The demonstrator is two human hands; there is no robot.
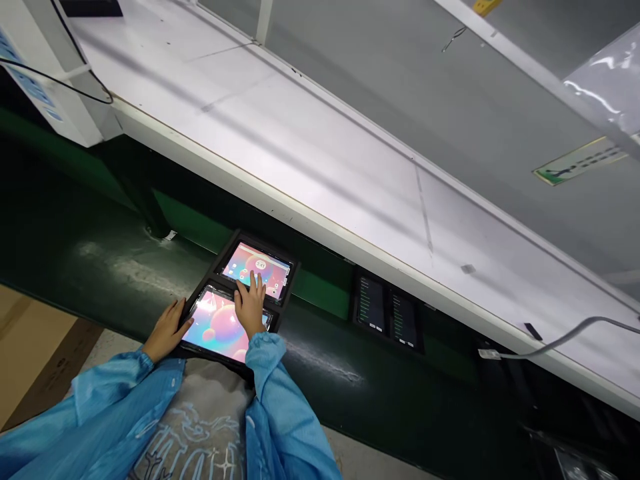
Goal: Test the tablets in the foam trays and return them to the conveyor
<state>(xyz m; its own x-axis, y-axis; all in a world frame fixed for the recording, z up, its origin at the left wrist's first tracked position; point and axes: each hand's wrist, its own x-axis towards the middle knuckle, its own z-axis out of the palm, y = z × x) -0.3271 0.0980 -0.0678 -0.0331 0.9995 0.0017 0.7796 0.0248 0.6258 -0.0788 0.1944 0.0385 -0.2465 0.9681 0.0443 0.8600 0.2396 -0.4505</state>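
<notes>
A black tray holding two lit tablets lies on the green conveyor surface, against my body. The farther tablet shows a home screen with a clock and icons on a pink and blue background. The nearer tablet displays a similar pink and blue picture. My right hand reaches over the nearer tablet, fingers spread, with its fingertips on or just above the farther screen. Beside the tray's left edge rests my left hand, fingers stretched out, the thumb over the nearer tablet's corner.
Farther right, another tray with two dark-screened tablets lies under the edge of a white shelf. A grey cable hangs over that edge at right. At the lower left is a cardboard box; a white post stands upper left.
</notes>
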